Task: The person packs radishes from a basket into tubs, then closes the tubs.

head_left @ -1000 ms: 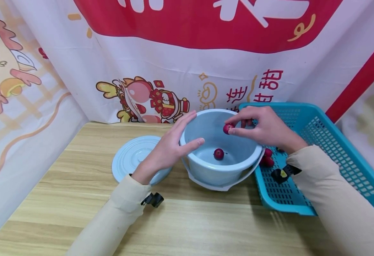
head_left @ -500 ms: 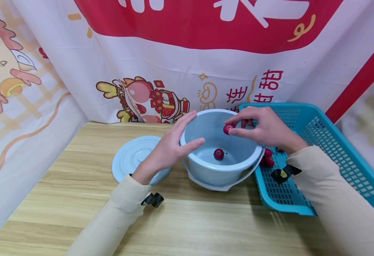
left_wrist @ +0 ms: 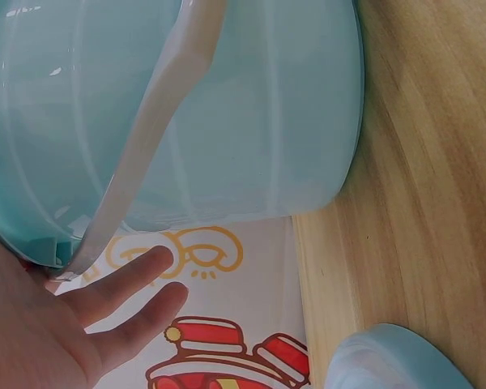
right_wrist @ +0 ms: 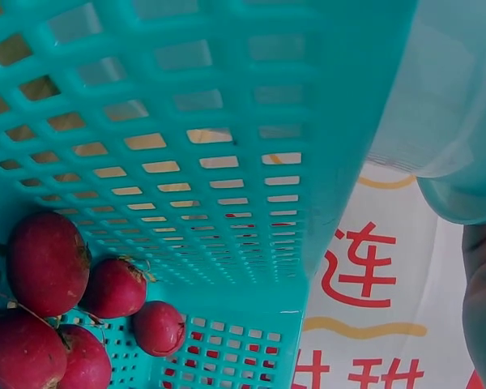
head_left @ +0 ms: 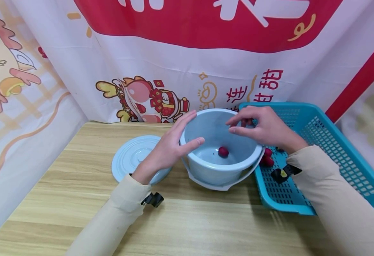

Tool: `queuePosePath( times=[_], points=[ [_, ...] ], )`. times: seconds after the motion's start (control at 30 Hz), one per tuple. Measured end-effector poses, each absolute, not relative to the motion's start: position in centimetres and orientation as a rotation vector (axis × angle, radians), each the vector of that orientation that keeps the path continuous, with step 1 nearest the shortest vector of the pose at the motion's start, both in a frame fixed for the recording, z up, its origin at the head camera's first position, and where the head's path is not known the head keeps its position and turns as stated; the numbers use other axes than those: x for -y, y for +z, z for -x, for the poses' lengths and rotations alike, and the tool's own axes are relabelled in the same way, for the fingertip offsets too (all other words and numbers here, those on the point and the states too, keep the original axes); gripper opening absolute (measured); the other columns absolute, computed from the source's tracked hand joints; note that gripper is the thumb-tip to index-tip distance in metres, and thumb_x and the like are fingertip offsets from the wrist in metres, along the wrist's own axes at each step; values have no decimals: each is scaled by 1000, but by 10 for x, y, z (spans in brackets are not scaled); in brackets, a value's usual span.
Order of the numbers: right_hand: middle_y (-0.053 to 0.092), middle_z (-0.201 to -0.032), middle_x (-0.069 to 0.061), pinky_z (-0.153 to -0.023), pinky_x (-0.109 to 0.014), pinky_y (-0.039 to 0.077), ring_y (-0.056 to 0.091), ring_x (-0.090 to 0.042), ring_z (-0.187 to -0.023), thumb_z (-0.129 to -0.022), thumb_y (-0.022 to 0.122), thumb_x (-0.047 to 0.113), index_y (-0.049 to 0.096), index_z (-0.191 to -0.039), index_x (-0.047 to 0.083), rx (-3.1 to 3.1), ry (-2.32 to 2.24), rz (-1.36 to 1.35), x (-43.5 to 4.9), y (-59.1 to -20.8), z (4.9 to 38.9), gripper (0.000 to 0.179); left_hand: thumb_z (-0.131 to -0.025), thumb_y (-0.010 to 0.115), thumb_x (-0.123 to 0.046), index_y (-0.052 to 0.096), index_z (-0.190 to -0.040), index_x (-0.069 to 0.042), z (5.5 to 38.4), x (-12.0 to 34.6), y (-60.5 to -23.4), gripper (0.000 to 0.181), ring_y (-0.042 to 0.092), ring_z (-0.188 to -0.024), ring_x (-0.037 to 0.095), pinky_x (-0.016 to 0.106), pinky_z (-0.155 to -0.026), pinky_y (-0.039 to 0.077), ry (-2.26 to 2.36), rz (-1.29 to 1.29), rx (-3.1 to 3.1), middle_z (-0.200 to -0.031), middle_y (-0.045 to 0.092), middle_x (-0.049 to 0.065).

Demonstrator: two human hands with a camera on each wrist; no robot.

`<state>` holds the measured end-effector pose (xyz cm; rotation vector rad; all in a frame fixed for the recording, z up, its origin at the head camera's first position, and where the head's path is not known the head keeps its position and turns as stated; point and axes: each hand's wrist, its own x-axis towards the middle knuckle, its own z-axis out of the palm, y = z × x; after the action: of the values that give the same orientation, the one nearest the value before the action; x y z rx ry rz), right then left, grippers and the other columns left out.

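Note:
A light blue bucket (head_left: 220, 179) stands on the table with its white handle (left_wrist: 146, 142) hanging down its outside. Inside lies a small, round, deep-red radish-like piece (head_left: 223, 152); the one dropped there overlaps or hides the earlier one. My left hand (head_left: 171, 145) rests on the bucket's left rim, fingers along the outside and thumb reaching over the rim. Above the right rim hovers my right hand (head_left: 260, 124), thumb and index finger parted with nothing between them, the other fingers bent behind.
To the right, a teal perforated basket (head_left: 289, 211) stands against the bucket, with several more red pieces (right_wrist: 49, 267) bunched at one end. A light blue lid (head_left: 126, 160) lies left of the bucket under my left wrist. A printed cloth (head_left: 174, 60) hangs behind the table.
My right thumb and finger have let go of the red piece they pinched, and it has dropped into the bucket. The red seen on the bottom has shifted slightly right. Both hands stay in place.

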<state>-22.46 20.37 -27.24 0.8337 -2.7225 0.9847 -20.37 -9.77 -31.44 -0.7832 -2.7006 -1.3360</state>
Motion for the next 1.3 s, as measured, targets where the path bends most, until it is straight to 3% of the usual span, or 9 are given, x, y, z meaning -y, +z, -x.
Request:
queuePosePath(
  times=[0.4, 0.8, 1.03, 1.3],
  points=[
    [78, -116, -1, -74, -26, 60, 65, -21, -98, -93, 82, 26, 81, -121, 23, 2748, 1247, -710, -212, -266, 224, 28, -96, 60, -64, 27, -168, -37, 205, 98, -317, 84, 32, -161, 25, 65, -122, 40, -1331, 779, 2698, -177, 19, -17],
    [78, -115, 4, -82, -23, 64, 75, -16, -100, -96, 79, 21, 77, -128, 14, 2645, 1413, -672, -222, -263, 227, 33, -97, 60, -64, 27, -168, -36, 204, 98, -316, 84, 30, -162, 23, 65, -123, 38, -1323, 780, 2692, -176, 19, -19],
    [77, -121, 3, -84, -26, 65, 74, -19, -106, -96, 79, 35, 76, -131, 18, 2640, 1407, -557, -236, -264, 232, 39, -97, 60, -64, 28, -169, -32, 202, 99, -315, 85, 31, -162, 24, 67, -121, 41, -1325, 762, 2692, -177, 20, -16],
    [75, -126, 7, -81, -25, 65, 70, -20, -109, -96, 78, 35, 74, -135, 20, 2619, 1407, -472, -256, -263, 237, 41, -97, 60, -64, 28, -169, -31, 203, 97, -315, 85, 31, -162, 24, 68, -121, 39, -1319, 776, 2688, -177, 20, -14]
  ],
)
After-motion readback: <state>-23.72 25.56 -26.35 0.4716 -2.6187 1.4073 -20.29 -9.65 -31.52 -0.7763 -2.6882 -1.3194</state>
